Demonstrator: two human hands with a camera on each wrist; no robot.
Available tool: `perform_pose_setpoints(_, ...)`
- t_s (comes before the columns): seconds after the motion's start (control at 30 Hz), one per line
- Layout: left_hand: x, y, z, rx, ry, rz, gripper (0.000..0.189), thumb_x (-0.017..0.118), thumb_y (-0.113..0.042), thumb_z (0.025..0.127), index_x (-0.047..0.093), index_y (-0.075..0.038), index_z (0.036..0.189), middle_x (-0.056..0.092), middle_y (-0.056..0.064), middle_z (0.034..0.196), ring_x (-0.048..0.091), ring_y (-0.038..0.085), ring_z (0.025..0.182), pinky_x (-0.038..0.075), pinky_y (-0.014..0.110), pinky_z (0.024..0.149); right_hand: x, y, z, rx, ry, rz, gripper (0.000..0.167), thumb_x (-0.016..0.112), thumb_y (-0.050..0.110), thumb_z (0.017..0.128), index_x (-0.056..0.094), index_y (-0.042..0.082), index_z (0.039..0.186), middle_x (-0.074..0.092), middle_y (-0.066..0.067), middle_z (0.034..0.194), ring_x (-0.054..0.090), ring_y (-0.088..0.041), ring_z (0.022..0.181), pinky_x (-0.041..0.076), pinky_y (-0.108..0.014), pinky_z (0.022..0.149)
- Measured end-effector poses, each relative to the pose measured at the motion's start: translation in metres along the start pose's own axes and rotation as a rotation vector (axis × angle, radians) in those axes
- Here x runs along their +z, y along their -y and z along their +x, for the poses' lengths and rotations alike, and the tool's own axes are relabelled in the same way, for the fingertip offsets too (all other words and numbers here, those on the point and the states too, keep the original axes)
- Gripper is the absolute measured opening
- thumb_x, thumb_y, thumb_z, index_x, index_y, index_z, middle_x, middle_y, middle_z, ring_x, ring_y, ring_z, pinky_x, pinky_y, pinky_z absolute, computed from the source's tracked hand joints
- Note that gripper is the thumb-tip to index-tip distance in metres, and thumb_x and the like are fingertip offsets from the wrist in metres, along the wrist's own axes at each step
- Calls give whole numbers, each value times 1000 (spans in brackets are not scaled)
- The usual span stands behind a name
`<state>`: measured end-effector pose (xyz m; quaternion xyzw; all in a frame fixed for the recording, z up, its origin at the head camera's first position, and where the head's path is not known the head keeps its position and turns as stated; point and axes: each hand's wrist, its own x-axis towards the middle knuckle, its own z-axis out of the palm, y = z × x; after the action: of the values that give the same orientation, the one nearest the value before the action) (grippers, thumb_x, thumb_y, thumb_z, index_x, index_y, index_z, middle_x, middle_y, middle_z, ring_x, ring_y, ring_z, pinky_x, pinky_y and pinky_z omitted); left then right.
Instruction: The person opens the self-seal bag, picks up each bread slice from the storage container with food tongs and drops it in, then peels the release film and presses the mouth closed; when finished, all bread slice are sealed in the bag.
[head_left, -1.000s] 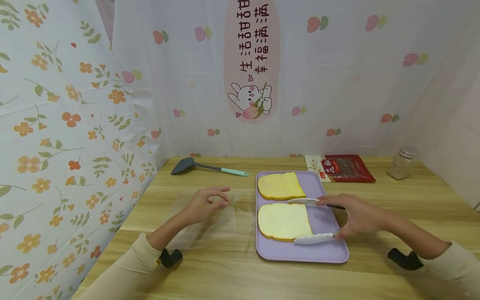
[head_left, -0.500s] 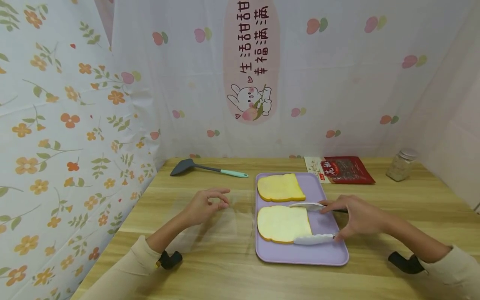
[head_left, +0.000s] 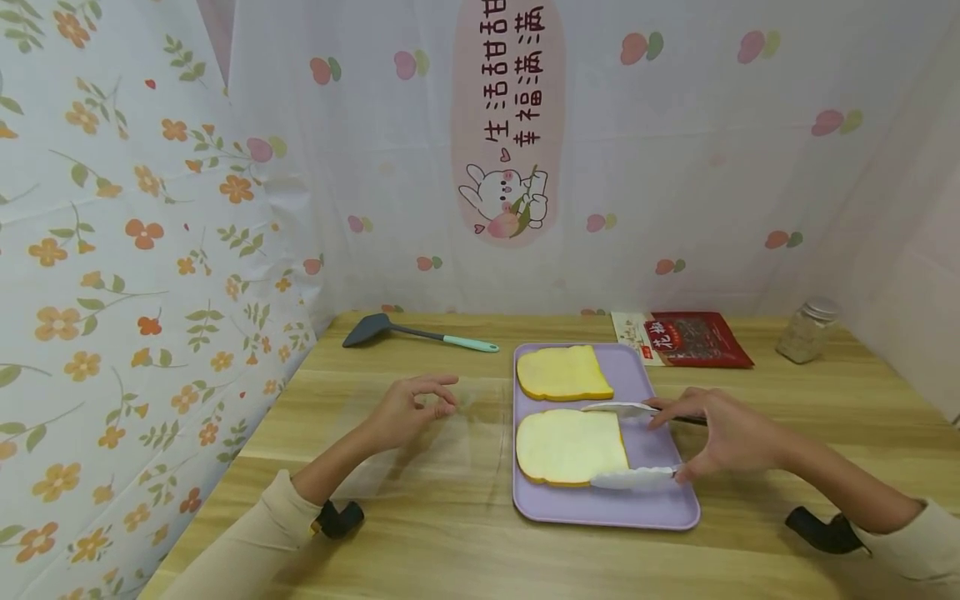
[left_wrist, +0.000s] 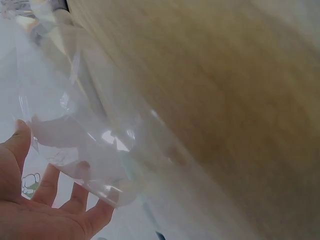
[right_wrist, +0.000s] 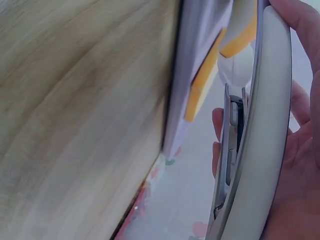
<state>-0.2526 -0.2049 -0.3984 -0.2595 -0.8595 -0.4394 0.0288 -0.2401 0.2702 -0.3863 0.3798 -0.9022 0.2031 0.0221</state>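
My left hand (head_left: 408, 411) holds the edge of a clear plastic bag (left_wrist: 75, 135) above the left part of the table; the film partly covers its fingertips in the left wrist view. My right hand (head_left: 731, 437) grips tongs (head_left: 633, 477) with white tips and pale handles (right_wrist: 270, 120). Their arms are spread over the lilac tray (head_left: 607, 508). One tip lies along the far edge of the near bread slice (head_left: 570, 446), the other at its front right corner. Behind it on the tray lies a second bread slice (head_left: 564, 371).
A spatula (head_left: 420, 333) with a dark head and mint handle lies at the back left. Behind the tray's right corner is a red spice packet (head_left: 686, 337). A glass jar (head_left: 806, 331) with a lid stands at the back right. Printed curtains hang behind and left.
My right hand has shifted slightly to the right with the tongs. The left hand, the tray and both bread slices have stayed in place.
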Motion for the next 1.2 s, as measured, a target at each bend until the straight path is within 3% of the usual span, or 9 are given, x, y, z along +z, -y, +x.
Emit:
perform_pose_setpoints(0.23, 1, -2, 0, -11, 3, 3, 6, 73, -19, 91, 75, -14, 94, 61, 11, 137, 52, 35, 130, 51, 59, 87, -4, 9, 1, 16, -23, -2, 58, 89, 54, 65, 73, 26, 114, 62, 3, 135, 58, -11, 100, 51, -34, 81)
perform_pose_setpoints(0.43, 2, -14, -1, -26, -9, -9, 8, 71, -9, 91, 74, -4, 95, 59, 18, 136, 52, 40, 129, 50, 62, 88, -13, 14, -2, 45, -66, 19, 58, 90, 53, 64, 73, 27, 112, 62, 3, 136, 57, -7, 107, 52, -36, 84)
perform_pose_setpoints(0.57, 3, -6, 1, -19, -23, -14, 7, 72, -12, 91, 75, -7, 95, 60, 15, 136, 53, 38, 128, 52, 58, 87, -17, 16, 0, 59, -84, 23, 55, 90, 53, 63, 73, 34, 112, 62, 7, 135, 56, -7, 110, 52, -36, 85)
perform_pose_setpoints(0.83, 2, -6, 1, -8, -26, -15, 7, 73, -20, 90, 75, -14, 93, 62, 8, 135, 55, 34, 127, 53, 55, 87, -9, 28, 11, 34, -83, 58, 59, 89, 57, 64, 70, 34, 115, 60, 12, 136, 55, -6, 110, 52, -36, 83)
perform_pose_setpoints(1.03, 4, -5, 1, -2, -45, -50, 10, 73, -17, 90, 75, -9, 95, 62, 10, 135, 56, 36, 126, 55, 50, 85, 0, 34, 23, 4, -92, 67, 53, 89, 55, 65, 69, 36, 111, 61, 7, 136, 56, -16, 114, 51, -38, 84)
perform_pose_setpoints(1.2, 6, -5, 1, 1, -78, -79, 10, 73, -11, 89, 75, -4, 95, 61, 13, 135, 54, 36, 127, 55, 51, 85, 6, 38, 31, -5, -98, 80, 53, 90, 52, 65, 70, 34, 110, 61, 5, 136, 55, -11, 109, 51, -35, 81)
